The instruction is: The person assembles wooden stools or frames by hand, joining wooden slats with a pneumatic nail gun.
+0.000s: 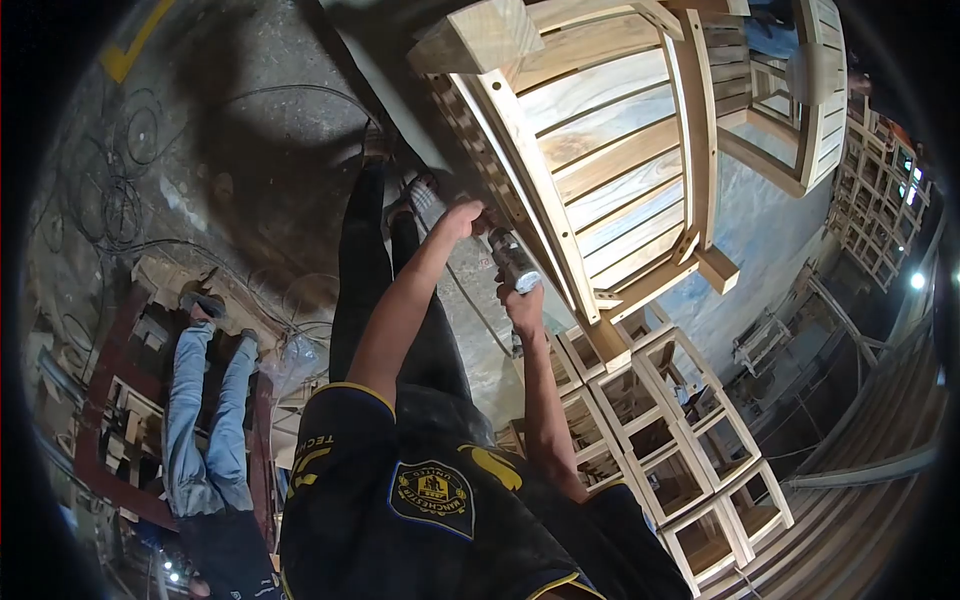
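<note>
Near the middle of the head view, my right hand [524,306] is closed round the body of a silver power tool [514,262]. The tool's front end points up and left, toward the side of a slatted wooden bench frame [617,140]. My left hand [467,219] is at the tool's front end, beside the frame's lower edge, with its fingers bent together. What those fingers hold, if anything, is too small to tell. A row of dark holes runs along the frame's rail [540,190].
Several stacked wooden frames [650,435] stand at the lower right. Another slatted piece [822,100] is at the upper right. A co-worker's legs in jeans [190,420] show at the left, near a dark red frame [100,440]. Cables [122,205] lie on the floor.
</note>
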The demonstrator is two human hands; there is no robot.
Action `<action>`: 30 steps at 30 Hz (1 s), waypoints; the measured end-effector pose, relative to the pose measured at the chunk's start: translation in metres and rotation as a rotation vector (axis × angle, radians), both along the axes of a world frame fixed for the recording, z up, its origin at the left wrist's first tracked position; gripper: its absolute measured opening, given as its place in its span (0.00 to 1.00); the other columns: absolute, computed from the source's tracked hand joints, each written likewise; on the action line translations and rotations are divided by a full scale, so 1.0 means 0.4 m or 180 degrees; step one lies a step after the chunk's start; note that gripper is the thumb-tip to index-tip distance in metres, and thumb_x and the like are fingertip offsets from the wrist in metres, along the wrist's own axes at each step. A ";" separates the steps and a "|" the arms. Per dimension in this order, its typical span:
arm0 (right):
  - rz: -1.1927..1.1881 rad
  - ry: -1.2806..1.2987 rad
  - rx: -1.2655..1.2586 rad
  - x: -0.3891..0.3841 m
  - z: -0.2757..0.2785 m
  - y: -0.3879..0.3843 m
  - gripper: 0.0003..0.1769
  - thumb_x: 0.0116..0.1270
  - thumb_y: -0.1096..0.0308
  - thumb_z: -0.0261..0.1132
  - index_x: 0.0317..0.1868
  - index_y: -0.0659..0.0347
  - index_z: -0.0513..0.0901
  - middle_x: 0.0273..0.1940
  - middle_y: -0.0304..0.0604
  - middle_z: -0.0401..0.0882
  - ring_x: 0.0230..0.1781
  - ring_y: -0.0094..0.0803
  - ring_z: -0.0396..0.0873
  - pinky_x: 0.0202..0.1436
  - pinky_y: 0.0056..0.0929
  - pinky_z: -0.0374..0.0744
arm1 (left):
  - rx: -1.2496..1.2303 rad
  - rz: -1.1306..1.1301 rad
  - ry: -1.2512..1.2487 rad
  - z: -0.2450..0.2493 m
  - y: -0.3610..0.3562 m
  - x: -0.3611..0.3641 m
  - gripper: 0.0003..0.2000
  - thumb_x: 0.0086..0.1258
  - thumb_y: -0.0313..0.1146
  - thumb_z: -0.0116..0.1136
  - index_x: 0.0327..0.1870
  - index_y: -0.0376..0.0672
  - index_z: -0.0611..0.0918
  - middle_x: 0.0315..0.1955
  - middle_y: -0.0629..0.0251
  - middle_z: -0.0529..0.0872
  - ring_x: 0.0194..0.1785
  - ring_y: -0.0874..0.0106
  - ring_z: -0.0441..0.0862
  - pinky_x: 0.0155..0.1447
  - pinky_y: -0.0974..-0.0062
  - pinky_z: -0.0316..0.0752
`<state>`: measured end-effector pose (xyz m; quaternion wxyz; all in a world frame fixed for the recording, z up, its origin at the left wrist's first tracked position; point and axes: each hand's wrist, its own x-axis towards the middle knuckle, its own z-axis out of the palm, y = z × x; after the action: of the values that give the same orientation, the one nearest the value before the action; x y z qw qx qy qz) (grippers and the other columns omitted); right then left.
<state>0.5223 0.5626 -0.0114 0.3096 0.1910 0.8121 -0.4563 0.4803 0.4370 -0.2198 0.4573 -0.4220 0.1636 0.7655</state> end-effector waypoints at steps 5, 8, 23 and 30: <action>-0.0129 -0.0226 0.0073 0.026 0.000 0.047 0.15 0.48 0.77 0.61 0.40 0.64 0.82 0.31 0.37 0.81 0.30 0.25 0.77 0.34 0.24 0.75 | -0.0094 -0.0155 0.0041 0.009 0.055 -0.009 0.12 0.73 0.38 0.49 0.30 0.46 0.81 0.21 0.67 0.84 0.15 0.77 0.74 0.17 0.77 0.65; -0.0210 -0.0240 0.0280 0.047 -0.017 0.065 0.16 0.48 0.76 0.62 0.40 0.65 0.83 0.32 0.41 0.83 0.32 0.29 0.80 0.38 0.27 0.77 | 0.0297 -0.0302 0.0319 -0.021 0.076 -0.007 0.11 0.72 0.38 0.51 0.34 0.43 0.81 0.24 0.66 0.85 0.19 0.76 0.77 0.19 0.76 0.70; -0.2213 -0.0238 0.0364 0.059 -0.145 0.021 0.12 0.46 0.78 0.60 0.35 0.64 0.78 0.24 0.38 0.75 0.17 0.24 0.70 0.19 0.24 0.69 | 0.0262 0.0764 -0.0049 -0.017 0.281 -0.024 0.17 0.74 0.41 0.48 0.53 0.37 0.78 0.37 0.64 0.85 0.33 0.75 0.80 0.40 0.78 0.78; -0.2539 -0.0447 0.0018 -0.013 -0.129 0.003 0.09 0.47 0.77 0.61 0.32 0.62 0.77 0.24 0.39 0.74 0.16 0.25 0.68 0.18 0.25 0.67 | -0.0053 0.0531 0.0216 -0.065 0.288 -0.024 0.15 0.73 0.40 0.50 0.48 0.38 0.80 0.33 0.66 0.84 0.31 0.77 0.79 0.36 0.79 0.76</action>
<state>0.5170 0.5636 -0.0630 0.1623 0.5227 0.6524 -0.5242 0.4705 0.5521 -0.2459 0.3826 -0.4119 0.1496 0.8134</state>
